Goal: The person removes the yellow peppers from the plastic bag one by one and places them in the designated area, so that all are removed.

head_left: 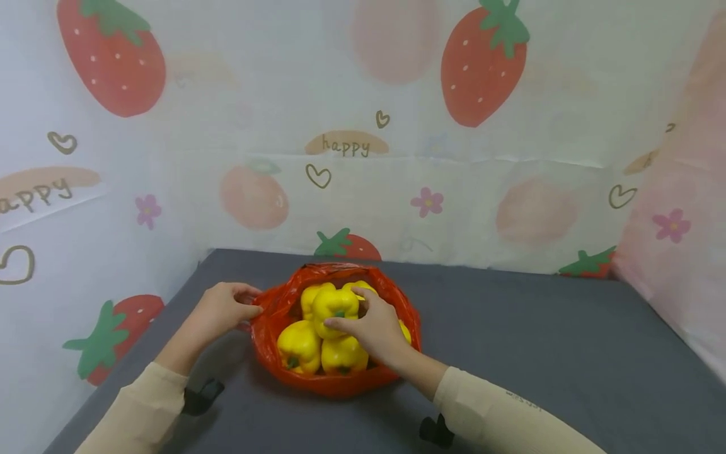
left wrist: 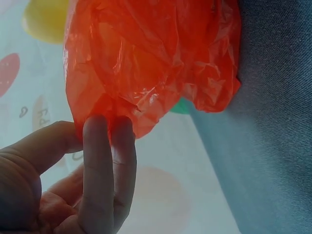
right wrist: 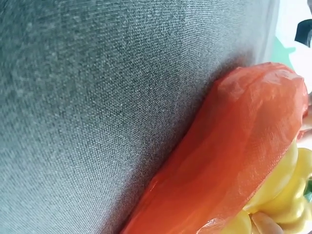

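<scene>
A red plastic bag point(head_left: 329, 386) stands with its mouth wide on the grey table, holding several yellow bell peppers point(head_left: 299, 345). My left hand point(head_left: 224, 308) pinches the bag's left rim between thumb and fingers; in the left wrist view, the left hand point(left wrist: 97, 180) has the thin plastic point(left wrist: 131, 73) at its fingertips. Over the bag, my right hand point(head_left: 377, 325) grips the topmost bell pepper point(head_left: 328, 304), thumb on its near side and fingers on its far right side. Only part of the right thumb point(right wrist: 264, 224) shows in the right wrist view, against a yellow pepper point(right wrist: 292, 207).
Grey cloth point(head_left: 527, 359) covers the table around the bag. A pale wall sheet point(head_left: 454, 164) printed with strawberries, hearts and flowers rises behind the table and at both sides. Dark objects point(head_left: 437, 432) show by both sleeves.
</scene>
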Demonstrator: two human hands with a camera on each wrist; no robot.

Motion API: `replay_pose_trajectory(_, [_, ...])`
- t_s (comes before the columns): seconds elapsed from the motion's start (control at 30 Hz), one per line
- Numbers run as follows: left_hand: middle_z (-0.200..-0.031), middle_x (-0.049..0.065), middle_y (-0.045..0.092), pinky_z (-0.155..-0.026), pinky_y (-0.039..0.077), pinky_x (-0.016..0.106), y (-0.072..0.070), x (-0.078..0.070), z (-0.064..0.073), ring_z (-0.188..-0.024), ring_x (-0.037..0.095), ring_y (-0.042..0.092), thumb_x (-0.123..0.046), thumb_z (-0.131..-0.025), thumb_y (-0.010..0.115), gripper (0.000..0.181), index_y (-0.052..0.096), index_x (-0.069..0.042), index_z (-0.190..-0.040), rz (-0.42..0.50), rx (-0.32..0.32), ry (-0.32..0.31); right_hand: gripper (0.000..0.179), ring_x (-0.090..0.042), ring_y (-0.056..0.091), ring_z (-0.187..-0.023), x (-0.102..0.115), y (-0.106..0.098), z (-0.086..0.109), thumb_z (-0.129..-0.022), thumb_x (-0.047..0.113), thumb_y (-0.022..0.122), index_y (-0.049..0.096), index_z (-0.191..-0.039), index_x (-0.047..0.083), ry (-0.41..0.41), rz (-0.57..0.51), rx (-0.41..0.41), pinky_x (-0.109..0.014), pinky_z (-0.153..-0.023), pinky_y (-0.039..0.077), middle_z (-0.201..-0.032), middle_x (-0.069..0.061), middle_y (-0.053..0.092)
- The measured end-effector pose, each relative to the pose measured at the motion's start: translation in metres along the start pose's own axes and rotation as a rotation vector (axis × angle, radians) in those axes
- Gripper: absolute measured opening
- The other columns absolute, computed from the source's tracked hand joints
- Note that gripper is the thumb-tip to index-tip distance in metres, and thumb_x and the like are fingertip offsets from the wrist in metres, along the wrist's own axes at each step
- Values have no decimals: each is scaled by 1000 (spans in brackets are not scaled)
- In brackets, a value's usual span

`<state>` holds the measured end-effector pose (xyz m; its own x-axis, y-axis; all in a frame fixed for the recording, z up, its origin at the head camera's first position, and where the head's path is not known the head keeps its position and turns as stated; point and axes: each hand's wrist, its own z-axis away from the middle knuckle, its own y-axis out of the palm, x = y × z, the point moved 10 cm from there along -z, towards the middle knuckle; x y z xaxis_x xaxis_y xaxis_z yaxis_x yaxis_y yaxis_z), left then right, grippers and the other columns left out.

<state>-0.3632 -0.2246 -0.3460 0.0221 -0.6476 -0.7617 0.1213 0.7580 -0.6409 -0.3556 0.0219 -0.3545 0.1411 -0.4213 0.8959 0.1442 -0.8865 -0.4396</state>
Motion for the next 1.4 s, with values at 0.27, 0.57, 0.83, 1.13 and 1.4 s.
replay_pose_trajectory(0.27, [-109, 22, 69, -74, 63, 38, 0, -5, 6, -78, 16, 69, -14, -93, 67, 41, 60, 7, -128, -17, -38, 3, 81, -24, 65, -115, 1, 0, 2, -79, 44, 82, 49, -144, 10, -8, -4, 5, -42, -94, 57, -130, -12, 66])
replay_pose_trajectory(0.57, [-112, 23, 69, -74, 63, 39, -1, -7, 8, -78, 17, 71, -16, -94, 66, 40, 61, 5, -128, -7, -55, 10, 77, -23, 65, -114, 5, -4, 6, -78, 39, 84, 51, -143, 12, -23, -139, 25, -39, -92, 58, -129, -11, 67])
replay_pose_trajectory(0.83, [-116, 24, 69, -77, 63, 40, -5, -3, 10, -77, 18, 72, -18, -94, 66, 39, 62, 4, -127, -1, -78, 12, 79, -26, 64, -120, 4, -26, 13, -79, 35, 84, 49, -145, 10, -27, -176, -7, -39, -94, 58, -132, -11, 65])
replay_pose_trajectory(1.13, [-110, 23, 71, -74, 63, 38, -5, -4, 11, -74, 17, 71, -15, -94, 67, 38, 63, 5, -126, -13, -81, 13, 77, -27, 62, -122, -8, -65, 21, -80, 34, 83, 49, -145, 12, -1, -117, -91, -41, -96, 57, -136, -10, 63])
replay_pose_trajectory(1.4, [-108, 22, 70, -74, 63, 38, -5, -4, 11, -72, 15, 70, -12, -93, 67, 37, 63, 6, -125, -26, -82, 6, 79, -29, 59, -127, -20, -95, 31, -82, 36, 82, 44, -147, 13, 14, -94, -94, -41, -102, 54, -144, -13, 56])
